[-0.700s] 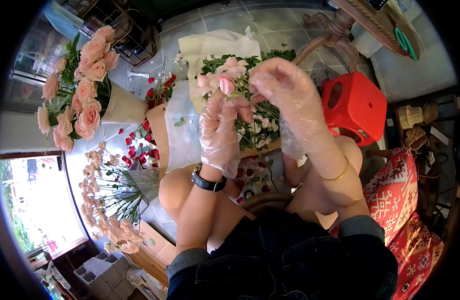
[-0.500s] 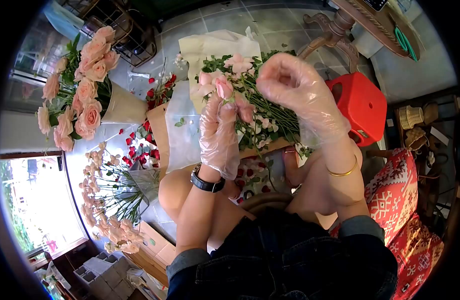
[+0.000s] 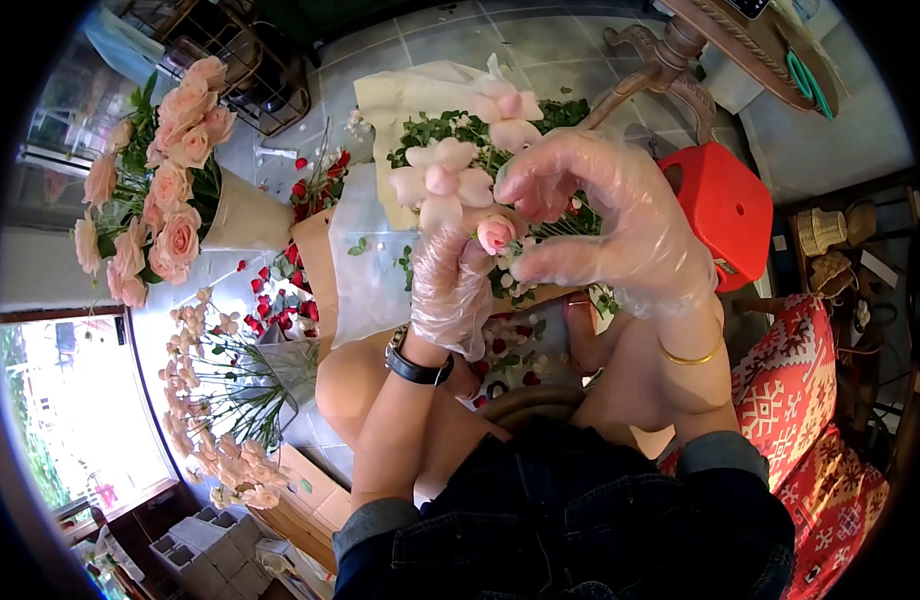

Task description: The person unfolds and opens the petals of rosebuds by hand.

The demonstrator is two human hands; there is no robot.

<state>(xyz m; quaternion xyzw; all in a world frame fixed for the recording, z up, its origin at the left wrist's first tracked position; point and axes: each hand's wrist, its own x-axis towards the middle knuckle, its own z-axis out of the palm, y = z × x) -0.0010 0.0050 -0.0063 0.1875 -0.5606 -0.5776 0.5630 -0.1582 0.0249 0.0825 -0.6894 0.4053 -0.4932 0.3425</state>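
Note:
Clear plastic gloves cover both hands. My left hand [image 3: 448, 285] is closed around a pink rose [image 3: 496, 235], whose small, tight head faces up toward me; its stem is hidden. Just to the right of the bloom, my right hand [image 3: 620, 220] is open, thumb and fingers spread apart, and I see nothing between them. Beyond the hands, two roses with petals folded wide, a nearer opened rose [image 3: 443, 180] and a farther opened rose [image 3: 507, 106], rest over green leaves and stems [image 3: 572, 112].
Brown wrapping paper [image 3: 380, 100] lies under the stems, with red petals [image 3: 290, 305] scattered beside it. Pink roses fill a cone-shaped vase [image 3: 255, 215] at left. Paler roses [image 3: 245, 465] stand lower left. A red stool [image 3: 725, 215] and a patterned cushion [image 3: 780, 400] are at right.
My right hand has come down and its curled fingers have spread. In my left hand the rose now tilts toward me, lower and to the right. The opened roses beyond show more fully.

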